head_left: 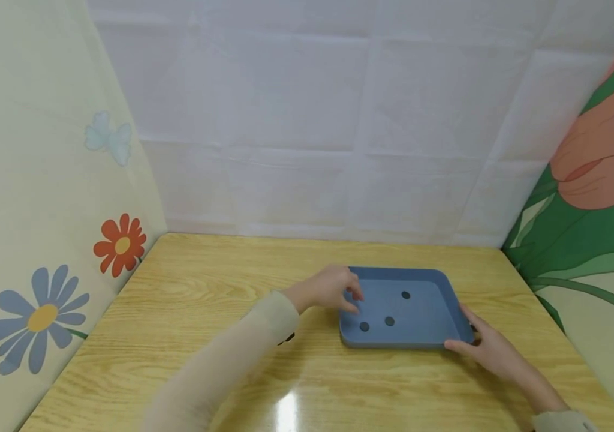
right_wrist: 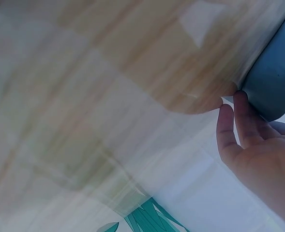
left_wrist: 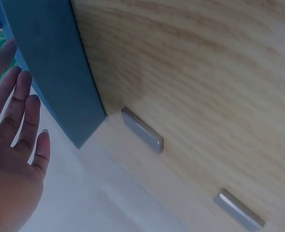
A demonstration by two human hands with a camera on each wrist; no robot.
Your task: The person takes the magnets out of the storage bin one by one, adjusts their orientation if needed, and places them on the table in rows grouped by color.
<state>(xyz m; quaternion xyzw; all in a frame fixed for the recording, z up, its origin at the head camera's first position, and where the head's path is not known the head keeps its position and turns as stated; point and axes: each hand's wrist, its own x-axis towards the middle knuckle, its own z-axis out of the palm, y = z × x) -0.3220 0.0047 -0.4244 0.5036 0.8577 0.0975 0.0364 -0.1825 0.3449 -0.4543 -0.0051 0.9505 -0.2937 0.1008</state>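
Two light beige sleeves (head_left: 277, 321) reach in over a glossy table of yellowish wood grain (head_left: 193, 300). The right hand (head_left: 493, 354) holds the near right corner of a shallow, blue, rectangular tray (head_left: 426, 330), thumb against the near side, fingers along the right wall. The left hand (head_left: 334, 288) hovers at the tray's left end, holding nothing that I can see, with a modest gap between thumb and fingers and the fingertips reaching over the inside. Three small, flat, dark round discs (head_left: 390, 321) lie apart on the tray's floor, two by the near wall and one farther back.

To my eye the right hand's part is to steady the tray, and a light, even hold does that best; pressing down hard on one corner could tip it or make it slide. For pieces so thin, the left hand wants a low, unhurried approach from above, since a careless knuckle could knock one aside.

A white patch of glare (head_left: 286, 411) shines on the wood nearest me. At the left stands a cream panel (head_left: 26, 180) painted with flowers and a butterfly, at the right a tulip-patterned panel (head_left: 604, 144), and farthest off hangs a creased white cloth (head_left: 296, 108).
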